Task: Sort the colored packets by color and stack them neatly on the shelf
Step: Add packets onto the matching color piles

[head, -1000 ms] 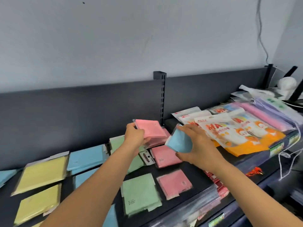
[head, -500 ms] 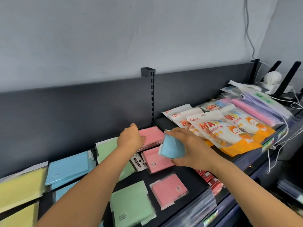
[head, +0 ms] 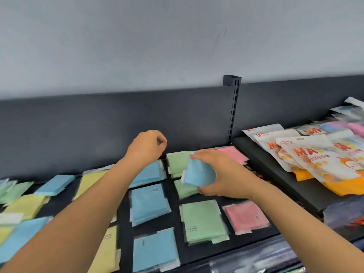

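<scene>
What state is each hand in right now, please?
Left hand: closed, fingers curled, holding nothing.
Right hand: holding a blue packet.

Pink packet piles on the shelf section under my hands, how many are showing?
2. The back pink pile lies by the upright post, beyond the right hand; the front pink pile lies near the shelf edge. That hand and its blue packet may hide more.

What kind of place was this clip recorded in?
Likely a shop or stockroom: a dark metal shelf with a slotted upright, coloured packets laid out on it, and printed bags alongside.
</scene>
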`<action>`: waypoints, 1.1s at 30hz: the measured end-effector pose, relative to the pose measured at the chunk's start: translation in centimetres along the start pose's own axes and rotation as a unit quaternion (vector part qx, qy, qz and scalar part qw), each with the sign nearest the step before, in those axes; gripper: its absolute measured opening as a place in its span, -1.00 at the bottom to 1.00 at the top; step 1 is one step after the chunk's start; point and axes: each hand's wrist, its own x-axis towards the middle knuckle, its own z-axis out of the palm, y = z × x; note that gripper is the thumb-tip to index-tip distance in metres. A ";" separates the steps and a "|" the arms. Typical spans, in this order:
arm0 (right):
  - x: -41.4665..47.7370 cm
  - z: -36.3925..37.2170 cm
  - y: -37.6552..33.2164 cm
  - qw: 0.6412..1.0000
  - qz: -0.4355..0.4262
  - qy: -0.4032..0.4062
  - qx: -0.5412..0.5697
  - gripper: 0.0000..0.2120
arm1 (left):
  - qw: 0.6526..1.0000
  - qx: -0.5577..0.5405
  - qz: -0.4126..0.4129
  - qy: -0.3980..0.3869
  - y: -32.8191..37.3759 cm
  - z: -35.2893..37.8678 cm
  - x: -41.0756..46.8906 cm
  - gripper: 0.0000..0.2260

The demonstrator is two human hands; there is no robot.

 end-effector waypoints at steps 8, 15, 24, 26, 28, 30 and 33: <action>5.3 5.5 -5.6 0.986 -0.089 -0.142 -0.008 -0.25 | 0.993 0.078 -0.086 0.036 -8.7 -4.3 -6.4 -0.89; 7.3 7.7 -6.5 0.966 -0.070 -0.250 -0.012 -0.26 | 0.988 0.083 -0.125 0.034 -12.2 -5.4 -10.6 -0.86; 5.9 7.4 -8.1 0.981 -0.095 -0.155 0.068 -0.37 | 0.985 0.074 -0.147 0.044 -13.0 -5.0 -14.2 -0.86; 5.5 8.1 -8.6 0.982 -0.091 -0.144 0.081 -0.42 | 0.986 0.072 -0.144 0.045 -13.2 -5.0 -14.9 -0.86; 4.9 8.9 -9.4 0.982 -0.081 -0.144 0.096 -0.44 | 0.986 0.075 -0.142 0.035 -13.4 -5.1 -15.8 -0.85; 4.3 9.4 -10.2 0.981 -0.074 -0.150 0.099 -0.44 | 0.987 0.077 -0.141 0.027 -13.8 -5.4 -16.4 -0.85; 4.1 9.3 -11.3 0.982 -0.075 -0.148 0.089 -0.45 | 0.987 0.060 -0.145 0.034 -14.6 -6.4 -17.2 -0.86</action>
